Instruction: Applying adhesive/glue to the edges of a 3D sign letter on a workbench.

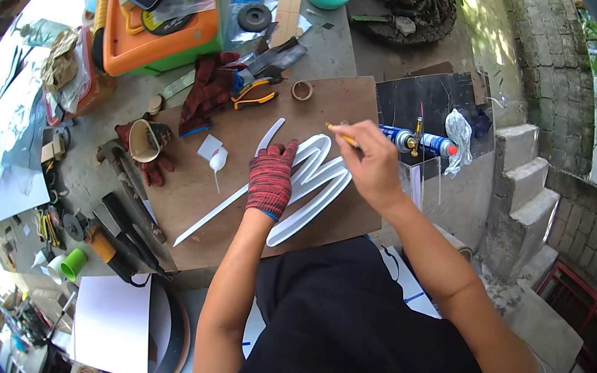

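A white letter-shaped piece (312,182) with raised edges and looping strokes lies on a brown board (355,96). My left hand (270,177), in a red and black knitted glove with a cut-off look, rests on its left side, fingers curled over it. My bare right hand (371,158) is raised over the upper right of the piece. Between its thumb and fingers it pinches a thin yellow stick (343,136), pencil-like, pointing left; its exact kind is unclear. Under my left hand, a long white strip (212,214) slants to the lower left.
Left of the board stand a cup in a glove (146,141) and a hammer (126,175). A small white bottle (218,160) with a thin nozzle, yellow-handled pliers (256,96) and a round brown cup (301,91) lie on it. Blue spray cans (434,144) lie right; an orange toolbox (126,35) stands far left.
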Motion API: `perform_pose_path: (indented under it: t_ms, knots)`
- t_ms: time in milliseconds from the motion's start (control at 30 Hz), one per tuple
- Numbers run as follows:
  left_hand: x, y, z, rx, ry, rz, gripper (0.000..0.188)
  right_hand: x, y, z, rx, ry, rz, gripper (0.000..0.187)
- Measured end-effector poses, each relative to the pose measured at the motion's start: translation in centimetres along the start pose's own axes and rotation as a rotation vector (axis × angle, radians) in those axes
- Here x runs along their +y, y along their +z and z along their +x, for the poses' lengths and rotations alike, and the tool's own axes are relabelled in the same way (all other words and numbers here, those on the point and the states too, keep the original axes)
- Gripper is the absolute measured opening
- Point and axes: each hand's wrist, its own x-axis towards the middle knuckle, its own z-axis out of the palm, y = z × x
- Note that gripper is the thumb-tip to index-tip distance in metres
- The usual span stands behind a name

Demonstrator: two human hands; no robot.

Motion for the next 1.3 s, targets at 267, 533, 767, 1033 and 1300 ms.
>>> perform_pose_path:
  t_ms: [267,533,767,1033,1300]
  knots:
    - [0.9,-1.4,0.3,-0.121,-0.018,0.031,0.072,4.6,3.7,-5.0,0.005,0.077,-0.03,0.028]
    - [0.3,-1.0,-0.2,-0.07,-0.007,-0.049,0.065,5.7,5.0,-4.5,-0.008,0.1,-0.121,0.037]
    - [-0.1,-1.5,0.0,-0.12,0.01,-0.062,0.066,5.8,5.6,-4.6,0.036,0.076,-0.196,0.035]
    - [-0.1,-1.6,0.2,-0.125,0.047,-0.043,0.071,6.2,5.7,-4.5,0.054,0.109,-0.117,0.035]
    - [-0.7,-0.6,0.5,-0.1,0.154,-0.039,0.071,6.7,6.0,-5.0,0.044,0.158,-0.047,0.034]
